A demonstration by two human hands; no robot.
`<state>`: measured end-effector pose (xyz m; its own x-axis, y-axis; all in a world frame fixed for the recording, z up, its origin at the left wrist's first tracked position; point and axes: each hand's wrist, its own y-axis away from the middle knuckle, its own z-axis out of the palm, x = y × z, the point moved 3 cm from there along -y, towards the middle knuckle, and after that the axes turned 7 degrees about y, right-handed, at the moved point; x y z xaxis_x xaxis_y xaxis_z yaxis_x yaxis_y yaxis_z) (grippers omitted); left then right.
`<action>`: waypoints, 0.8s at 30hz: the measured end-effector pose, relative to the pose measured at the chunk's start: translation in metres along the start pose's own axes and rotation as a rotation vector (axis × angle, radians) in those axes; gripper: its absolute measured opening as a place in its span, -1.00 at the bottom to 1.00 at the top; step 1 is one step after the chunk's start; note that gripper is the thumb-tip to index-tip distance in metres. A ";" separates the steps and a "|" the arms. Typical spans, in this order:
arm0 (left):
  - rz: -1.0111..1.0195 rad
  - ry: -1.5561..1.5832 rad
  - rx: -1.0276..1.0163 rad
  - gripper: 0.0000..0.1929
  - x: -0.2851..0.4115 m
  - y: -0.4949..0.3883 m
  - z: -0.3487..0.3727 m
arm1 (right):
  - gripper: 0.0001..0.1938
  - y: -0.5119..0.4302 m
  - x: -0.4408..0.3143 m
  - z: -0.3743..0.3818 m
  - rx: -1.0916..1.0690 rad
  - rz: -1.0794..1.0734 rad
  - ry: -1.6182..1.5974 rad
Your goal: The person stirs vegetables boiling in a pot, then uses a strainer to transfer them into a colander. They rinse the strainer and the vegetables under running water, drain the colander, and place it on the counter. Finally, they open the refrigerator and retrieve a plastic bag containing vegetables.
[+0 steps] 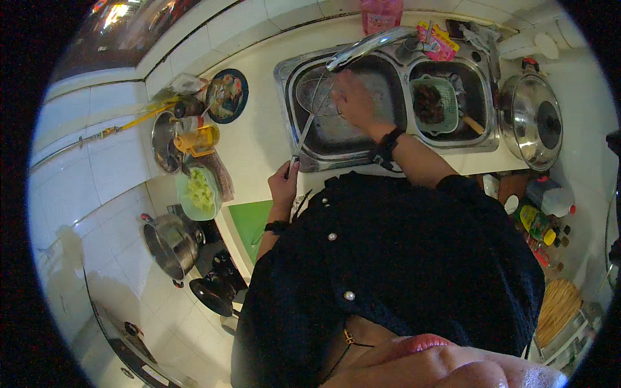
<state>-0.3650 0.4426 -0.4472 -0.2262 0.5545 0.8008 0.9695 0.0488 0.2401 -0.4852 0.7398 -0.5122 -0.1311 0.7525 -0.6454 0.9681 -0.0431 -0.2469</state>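
My left hand [283,185] is closed around the handle of a wire mesh strainer [310,92], whose round basket lies over the left sink basin [359,138]. Beneath the chrome faucet [371,46], my right hand [351,99] is beside the strainer's mesh, blurred, so its fingers are hard to make out. Whether water is running cannot be told. In the right basin stands a pale green plastic basket [451,104] with dark brown food [429,104] in it.
A wooden-handled utensil [470,123] leans in the right basin, with a glass-lidded pan [531,121] farther right. Leftward are a dark plate of food [227,96], an oil jug [204,139], a container of chopped green vegetable [199,194], a green board [250,225] and a steel pot [170,247].
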 end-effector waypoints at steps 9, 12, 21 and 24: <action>-0.003 0.035 -0.037 -0.68 -0.015 0.015 -0.014 | -0.48 -0.024 0.089 0.009 -0.283 0.527 -0.394; 0.026 0.078 -0.007 -0.69 -0.010 0.010 -0.008 | -0.49 -0.016 0.027 -0.001 -0.021 0.304 -0.173; -0.068 0.081 -0.029 -0.68 -0.028 0.004 -0.024 | -0.51 -0.033 0.031 -0.013 -0.149 0.143 -0.240; 0.036 0.120 0.000 -0.68 -0.032 0.010 -0.032 | -0.52 -0.030 0.075 -0.023 -0.293 0.402 -0.030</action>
<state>-0.3514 0.3988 -0.4525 -0.2012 0.4524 0.8688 0.9771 0.0305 0.2104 -0.5195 0.8129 -0.5361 0.2633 0.6949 -0.6692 0.9619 -0.1362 0.2370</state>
